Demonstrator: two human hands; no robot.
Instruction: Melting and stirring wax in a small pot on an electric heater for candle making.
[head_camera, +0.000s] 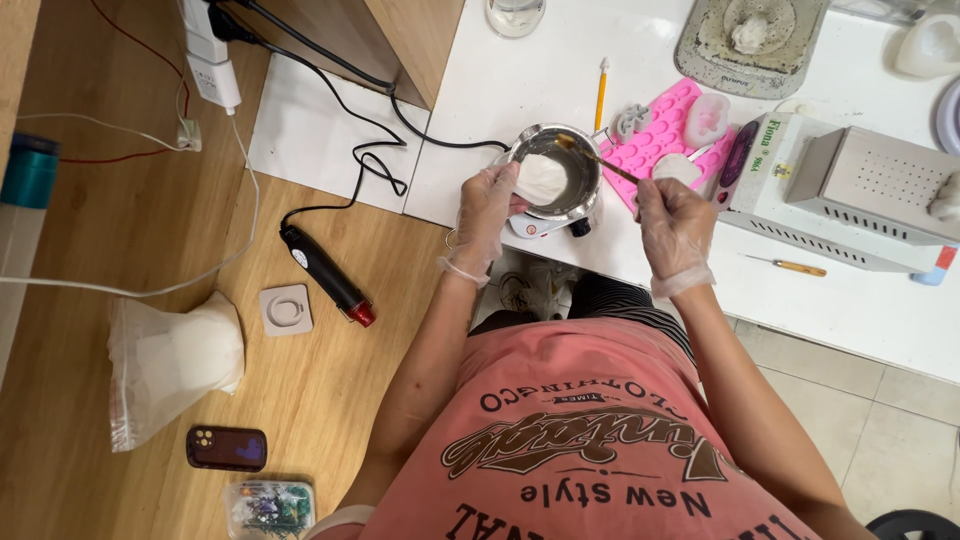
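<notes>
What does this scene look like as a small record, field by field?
Left hand: left hand, gloved, holds a white lump at the metal pot
Right hand: right hand, gloved, grips a thin stick reaching into the pot
Under pot: small white heater base
Beside pot: pink silicone mould, yellow pencil
Surface: white table
Wooden top: black heat tool, dark phone, plastic bag

Silver pot (556, 170) holds a white lump (541, 177); the mould (660, 135) beside it is pink. The pencil (601, 92) is yellow, the table (500, 80) white, the shirt (575, 440) salmon with dark lettering.
</notes>
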